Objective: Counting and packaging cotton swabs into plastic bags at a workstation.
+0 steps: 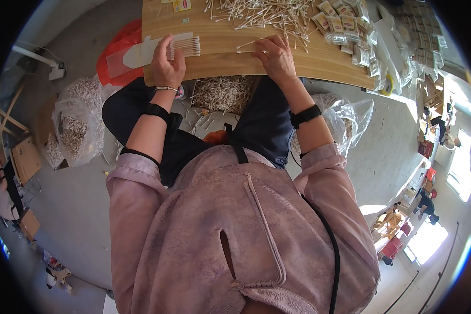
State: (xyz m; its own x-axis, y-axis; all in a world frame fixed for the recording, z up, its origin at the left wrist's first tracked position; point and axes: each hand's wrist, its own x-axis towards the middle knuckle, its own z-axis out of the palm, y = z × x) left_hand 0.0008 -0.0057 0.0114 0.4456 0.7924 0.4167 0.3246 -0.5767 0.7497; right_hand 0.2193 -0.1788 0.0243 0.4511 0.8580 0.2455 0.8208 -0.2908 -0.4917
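My left hand (167, 65) is closed at the near left of the table, gripping a neat row of cotton swabs (189, 46). The row lies against a white card (141, 55), and a clear plastic sleeve (118, 63) sticks out past the table's left edge. To the right, my right hand (277, 58) pinches a few cotton swabs (246, 48), their tips pointing left. Its fingertips partly hide how many it holds. Beyond that hand spreads a heap of loose cotton swabs (261, 13).
Filled small packs (345, 26) pile up at the table's (220, 65) right end, near a roll of yellow tape (387, 85). A box of swabs (222, 94) sits below the table edge. Bulging clear bags (78, 123) stand left, beside a red bag (121, 52).
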